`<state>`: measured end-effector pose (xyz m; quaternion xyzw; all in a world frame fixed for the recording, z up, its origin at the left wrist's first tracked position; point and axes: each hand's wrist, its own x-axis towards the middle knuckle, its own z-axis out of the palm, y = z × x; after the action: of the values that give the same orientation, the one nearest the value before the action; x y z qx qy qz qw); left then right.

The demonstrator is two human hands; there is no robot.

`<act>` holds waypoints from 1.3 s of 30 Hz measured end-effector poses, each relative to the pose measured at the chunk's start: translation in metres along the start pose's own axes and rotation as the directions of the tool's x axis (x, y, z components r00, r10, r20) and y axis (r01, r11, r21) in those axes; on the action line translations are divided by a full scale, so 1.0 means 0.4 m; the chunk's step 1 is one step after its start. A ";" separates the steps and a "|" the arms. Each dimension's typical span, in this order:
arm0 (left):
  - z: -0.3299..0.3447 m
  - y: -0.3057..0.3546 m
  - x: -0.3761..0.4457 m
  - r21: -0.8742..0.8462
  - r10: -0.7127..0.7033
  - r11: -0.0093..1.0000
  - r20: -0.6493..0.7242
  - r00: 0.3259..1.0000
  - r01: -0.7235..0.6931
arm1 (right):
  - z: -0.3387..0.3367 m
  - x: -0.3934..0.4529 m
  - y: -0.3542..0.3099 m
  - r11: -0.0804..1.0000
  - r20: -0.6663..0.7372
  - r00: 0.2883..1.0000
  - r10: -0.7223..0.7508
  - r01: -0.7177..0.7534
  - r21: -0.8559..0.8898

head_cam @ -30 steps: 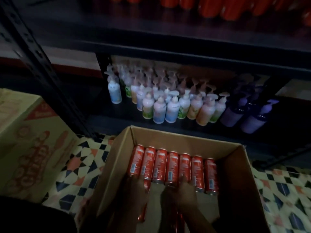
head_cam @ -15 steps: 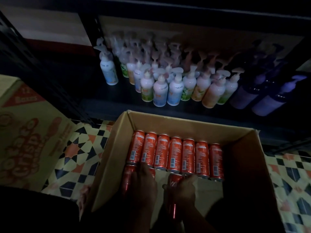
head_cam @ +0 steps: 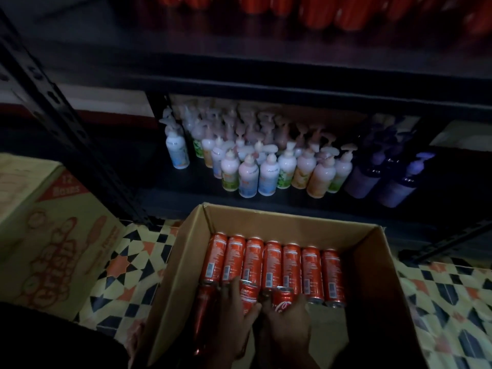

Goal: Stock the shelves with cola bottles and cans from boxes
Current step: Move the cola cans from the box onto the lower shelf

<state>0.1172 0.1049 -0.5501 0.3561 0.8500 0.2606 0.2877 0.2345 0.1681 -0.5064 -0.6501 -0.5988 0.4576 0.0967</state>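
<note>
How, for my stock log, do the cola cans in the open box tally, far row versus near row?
Far row cans: 7
Near row cans: 3 visible, others possibly hidden
Total: 10

You cannot see the undersides of the cans under your left hand (head_cam: pixel 234 312) and right hand (head_cam: pixel 286 326); the dark hides how the fingers lie. The red items (head_cam: pixel 327 9) on the top shelf are cut by the upper edge and blurred. The labels of the pump bottles (head_cam: pixel 247 177) are too small to read. The printed carton (head_cam: pixel 50 233) is cut at the left edge.
</note>
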 end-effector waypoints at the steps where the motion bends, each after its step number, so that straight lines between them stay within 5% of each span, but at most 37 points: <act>1: -0.028 0.038 0.006 -0.154 0.022 0.987 -0.130 0.991 -0.042 | -0.021 -0.006 -0.030 1.000 -0.022 1.000 -0.011 0.012 0.029; 3: -0.074 0.083 -0.040 -0.029 -0.024 0.999 -0.199 0.980 0.018 | -0.050 -0.006 -0.080 0.997 -0.063 0.997 -0.035 0.039 0.061; 11: -0.313 0.292 -0.016 -0.299 0.110 0.925 -0.376 0.920 -0.233 | -0.193 -0.047 -0.331 0.921 -0.202 0.920 -0.335 0.365 0.135; 20: -0.581 0.556 -0.020 -0.263 0.332 0.791 -0.575 0.748 -0.553 | -0.348 -0.135 -0.617 0.675 -0.297 0.675 -0.676 0.728 0.118; 28: -0.783 0.743 -0.023 -0.214 0.428 0.667 -0.675 0.601 -0.714 | -0.499 -0.187 -0.815 0.457 -0.425 0.446 -0.788 0.885 0.083; 39: -0.919 0.854 0.059 -0.115 0.499 0.600 -0.720 0.482 -0.792 | -0.590 -0.155 -1.006 0.345 -0.513 0.299 -0.804 0.939 0.007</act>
<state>0.0112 0.2438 -0.0790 0.4760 0.6054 0.6349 -0.0622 0.1332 0.3205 -0.0729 -0.2683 -0.7398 0.2610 0.5592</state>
